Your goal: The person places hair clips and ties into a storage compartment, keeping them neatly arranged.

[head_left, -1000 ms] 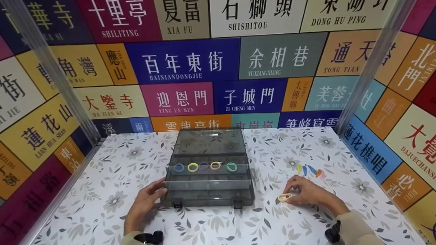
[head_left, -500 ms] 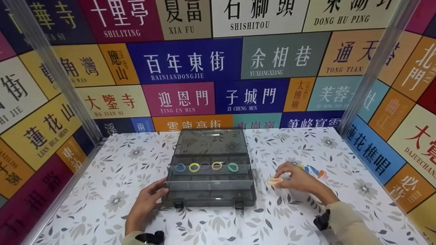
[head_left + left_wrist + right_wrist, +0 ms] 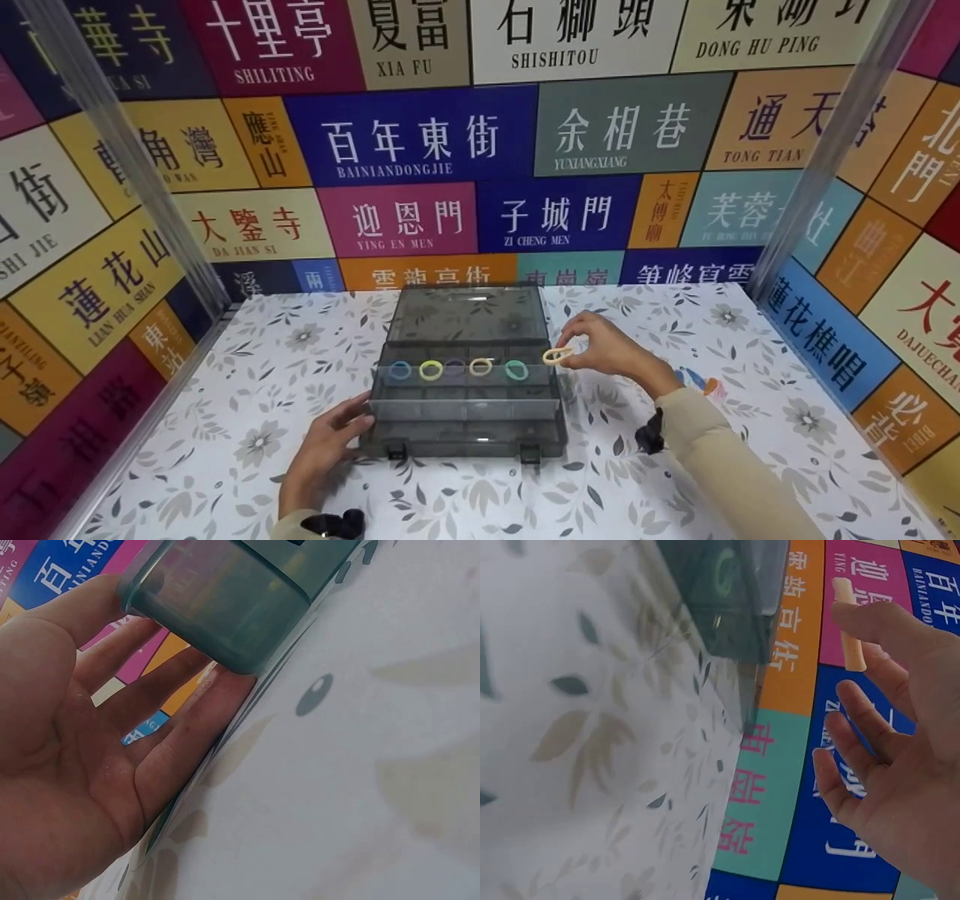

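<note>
A smoky see-through box [image 3: 465, 442] stands on the table, its lid [image 3: 469, 315] tipped back. Across its raised tray lie blue, yellow, purple, beige and green [image 3: 516, 375] hair ties in a row. My left hand [image 3: 319, 450] rests against the box's left side, fingers extended; in the left wrist view the thumb touches the upper corner of the box [image 3: 225, 607]. Thumb and forefinger of my right hand [image 3: 611, 349] pinch a pale orange hair tie [image 3: 550, 361] just off the tray's right end. The right wrist view shows that hair tie [image 3: 850, 645] edge-on, with the other fingers spread.
Several small colourful bands [image 3: 709, 386] lie on the table to the right, partly behind the right forearm. A floral cloth [image 3: 225, 450] covers the table. Sign-printed walls [image 3: 405, 135] rise at the back and both sides, with clear corner posts [image 3: 817, 150].
My right hand has carried the pale orange hair tie up and leftward from the table's right part to the tray's right end. The left hand has stayed at the box.
</note>
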A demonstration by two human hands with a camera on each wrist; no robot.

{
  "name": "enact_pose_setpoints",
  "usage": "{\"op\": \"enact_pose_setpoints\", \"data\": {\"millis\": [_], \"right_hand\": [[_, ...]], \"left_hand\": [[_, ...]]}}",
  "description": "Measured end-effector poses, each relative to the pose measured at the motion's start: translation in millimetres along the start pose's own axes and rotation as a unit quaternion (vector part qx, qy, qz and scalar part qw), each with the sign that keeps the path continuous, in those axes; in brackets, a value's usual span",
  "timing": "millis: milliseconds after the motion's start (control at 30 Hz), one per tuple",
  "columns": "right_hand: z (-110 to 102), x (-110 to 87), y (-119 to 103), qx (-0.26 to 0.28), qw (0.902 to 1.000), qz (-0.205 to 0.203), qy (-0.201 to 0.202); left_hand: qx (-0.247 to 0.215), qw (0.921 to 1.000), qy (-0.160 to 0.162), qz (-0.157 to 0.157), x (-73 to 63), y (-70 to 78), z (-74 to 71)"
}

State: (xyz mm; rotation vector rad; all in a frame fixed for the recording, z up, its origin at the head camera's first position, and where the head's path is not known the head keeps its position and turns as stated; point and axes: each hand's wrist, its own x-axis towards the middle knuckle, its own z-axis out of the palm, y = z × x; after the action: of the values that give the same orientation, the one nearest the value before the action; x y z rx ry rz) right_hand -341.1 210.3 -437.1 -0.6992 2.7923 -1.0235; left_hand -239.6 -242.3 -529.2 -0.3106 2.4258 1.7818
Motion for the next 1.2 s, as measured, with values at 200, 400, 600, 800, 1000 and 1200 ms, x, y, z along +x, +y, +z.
{"op": "enact_pose_setpoints", "data": {"millis": [200,400,600,800,1000,1200], "right_hand": [[10,22.3,-13,-0.057,0.9981,0.016,-0.016],[18,36.6,-18,-0.091,0.9953,0.031,-0.006],[27,46.4,-16,-0.105,0.9936,0.041,-0.003],[34,53.0,-17,-0.119,0.9901,0.074,-0.012],[40,57.0,-22,-0.143,0.9839,0.106,-0.019],[46,58.5,-20,-0.152,0.9811,0.119,-0.015]], "left_hand": [[0.001,1.0000,-0.003,-0.004,0.4,-2.5,0.3],[-0.021,0.9996,-0.006,0.015,-1.6,-4.7,-0.7],[-0.023,0.9996,-0.002,0.016,-2.4,-5.3,-0.8],[-0.031,0.9994,-0.005,0.016,-4.1,-4.2,-1.9],[-0.033,0.9993,-0.008,0.016,-5.1,-3.1,-2.2],[-0.035,0.9993,-0.008,0.011,-3.3,-1.6,-0.8]]}}
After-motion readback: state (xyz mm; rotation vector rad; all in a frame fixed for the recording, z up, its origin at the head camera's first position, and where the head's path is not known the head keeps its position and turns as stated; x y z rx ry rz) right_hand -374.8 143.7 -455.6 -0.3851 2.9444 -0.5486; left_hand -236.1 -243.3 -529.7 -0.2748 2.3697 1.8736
